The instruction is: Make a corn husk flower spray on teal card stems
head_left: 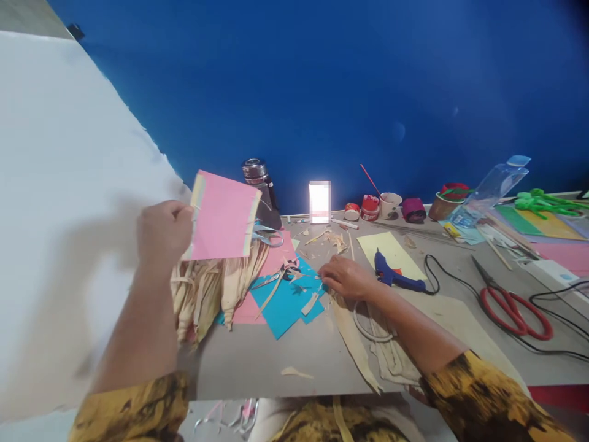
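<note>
My left hand [164, 233] grips a pink paper card [225, 218] by its left edge, held up above the table. Pale strips run along the card's two sides. Below it lies a bundle of dried corn husks [207, 294]. My right hand [345, 277] rests low on the table with its fingers curled downward at the edge of some blue paper [278, 307]. What those fingertips pinch, if anything, is hidden. Husk scraps [310, 303] and a small pair of scissors [271, 279] lie on the blue paper. A long husk strip [352, 344] extends below the right hand.
A blue glue gun [398, 275] lies on yellow paper [368, 245], its cord trailing right. Red-handled scissors [513, 310] and a white power strip [559, 285] are at right. Along the wall stand a dark flask [263, 196], paint pots [369, 207], cups and a tilted plastic bottle [490, 187].
</note>
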{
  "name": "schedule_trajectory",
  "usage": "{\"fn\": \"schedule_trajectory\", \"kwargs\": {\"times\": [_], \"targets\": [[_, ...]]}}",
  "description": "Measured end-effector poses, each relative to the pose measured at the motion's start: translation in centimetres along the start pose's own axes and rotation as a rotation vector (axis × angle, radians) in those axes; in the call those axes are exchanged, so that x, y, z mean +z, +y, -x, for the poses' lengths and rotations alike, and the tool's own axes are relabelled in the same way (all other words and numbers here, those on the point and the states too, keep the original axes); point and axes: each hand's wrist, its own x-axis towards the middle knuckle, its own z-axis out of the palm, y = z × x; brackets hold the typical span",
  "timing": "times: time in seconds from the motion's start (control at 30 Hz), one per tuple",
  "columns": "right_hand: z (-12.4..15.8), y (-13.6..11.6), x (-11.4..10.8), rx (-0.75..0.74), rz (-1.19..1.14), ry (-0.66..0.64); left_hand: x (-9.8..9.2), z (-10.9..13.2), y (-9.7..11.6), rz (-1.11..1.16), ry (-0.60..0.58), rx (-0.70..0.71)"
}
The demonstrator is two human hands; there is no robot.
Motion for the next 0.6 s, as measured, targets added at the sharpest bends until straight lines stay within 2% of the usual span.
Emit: {"fn": "schedule_trajectory", "kwargs": {"times": [0.1,0.13,0.23,0.33,0.4,0.47,0.53,0.6], "targets": [[0.0,0.2,0.2,-0.014,-0.035,0.116,-1.4,-2.2,-1.8,-0.138,0.011,-0.058],[0.0,0.2,0.2,-0.011,-0.046,0.158,-1.7,-2.6,-2.2,-0.181,-0.032,-0.082],[0.1,0.4,0.3,0.02,-0.064,0.258,-2.0,-2.1,-2.3,-0.302,-0.097,-0.147],[0.1,0.7,0.3,0.052,-0.064,0.306,-1.4,0.4,-1.7,-0.27,0.107,-0.031],[0.1,0.8,0.4,0.065,-0.056,0.325,-0.6,1.8,-1.4,-0.245,0.109,0.065],[0.1,1.0,0.4,0.07,-0.047,0.333,0.2,2.5,-1.7,-0.246,0.098,0.079],[0.1,1.0,0.3,0.068,-0.037,0.336,0.9,2.3,-2.4,-0.25,0.092,0.061],[0.1,1.0,0.3,0.064,-0.029,0.337,1.5,1.8,-3.1,-0.205,0.049,0.101]]}}
